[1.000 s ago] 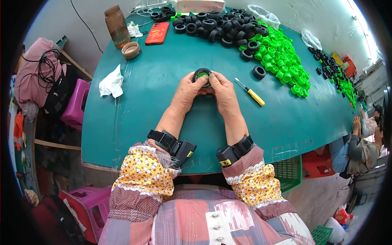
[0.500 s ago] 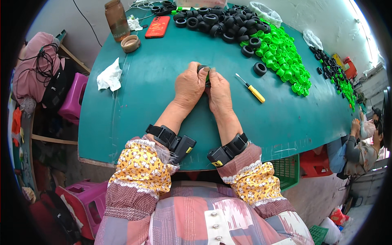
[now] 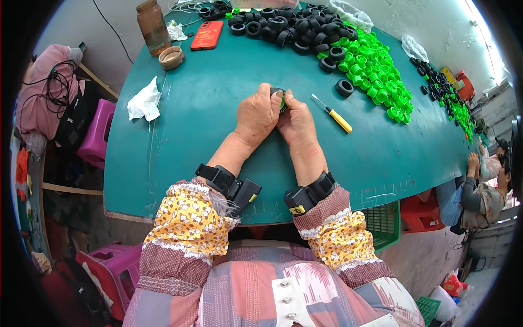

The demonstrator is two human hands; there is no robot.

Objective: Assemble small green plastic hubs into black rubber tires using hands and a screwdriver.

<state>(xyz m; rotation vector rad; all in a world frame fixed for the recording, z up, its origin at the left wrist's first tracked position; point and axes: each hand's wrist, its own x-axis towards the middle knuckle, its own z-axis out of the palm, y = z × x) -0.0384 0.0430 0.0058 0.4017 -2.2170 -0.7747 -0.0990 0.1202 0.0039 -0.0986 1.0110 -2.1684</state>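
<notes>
Above the middle of the green table (image 3: 207,87), both my hands are closed round a small black toy tyre (image 3: 278,91) with a bit of green hub showing inside it. My left hand (image 3: 256,114) grips its left side, thumb on top. On the other side my right hand (image 3: 297,121) pinches it with thumb and fingers. Much of the tyre is hidden by the fingers. A screwdriver (image 3: 339,119) with a yellow handle lies just right of my right hand. One loose black tyre (image 3: 344,88) rests beyond it.
Heaped black tyres (image 3: 294,30) and green hubs (image 3: 381,76) cover the far right. At the far left stand a brown bottle (image 3: 153,30), its lid (image 3: 171,58) and a red phone (image 3: 207,35). A crumpled tissue (image 3: 145,100) lies left. Other people (image 3: 485,174) sit at right.
My hands have shifted very slightly right with the tyre, and the right wrist has turned a little. More of the green hub shows between the fingers.
</notes>
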